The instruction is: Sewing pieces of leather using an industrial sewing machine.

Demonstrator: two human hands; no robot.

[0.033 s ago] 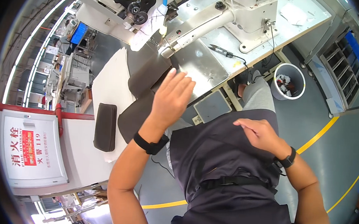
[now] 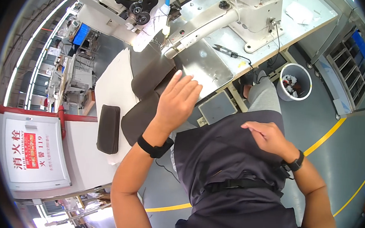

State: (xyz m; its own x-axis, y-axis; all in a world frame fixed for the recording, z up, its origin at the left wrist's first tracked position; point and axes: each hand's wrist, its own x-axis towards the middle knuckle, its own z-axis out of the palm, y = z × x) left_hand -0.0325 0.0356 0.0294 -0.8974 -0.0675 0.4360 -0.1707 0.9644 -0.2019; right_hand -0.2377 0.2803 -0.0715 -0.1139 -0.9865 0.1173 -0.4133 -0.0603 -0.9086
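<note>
My left hand (image 2: 177, 101) has its fingers stretched out, holding nothing visible, beside dark brown fabric or leather pieces (image 2: 149, 75) and the bare metal plate (image 2: 207, 65) under a cylinder-arm sewing machine (image 2: 227, 19). Whether it touches them I cannot tell. My right hand (image 2: 265, 136) is loosely closed over the dark apron (image 2: 226, 151), with nothing seen in it. A thick brown padded piece (image 2: 108, 130) lies on a pale sheet (image 2: 111, 79) to the left. A black tool (image 2: 223, 51) with a cord lies right of the plate.
A bin with scraps (image 2: 294, 83) stands under the table's right edge (image 2: 306, 36). A metal rack (image 2: 350, 70) stands at the right. A white hydrant cabinet (image 2: 36, 150) and red pipe (image 2: 61, 120) are at the left, with more workbenches (image 2: 62, 71) behind.
Both hands appear very slightly further right in the picture, along with the surroundings. Their poses are the same.
</note>
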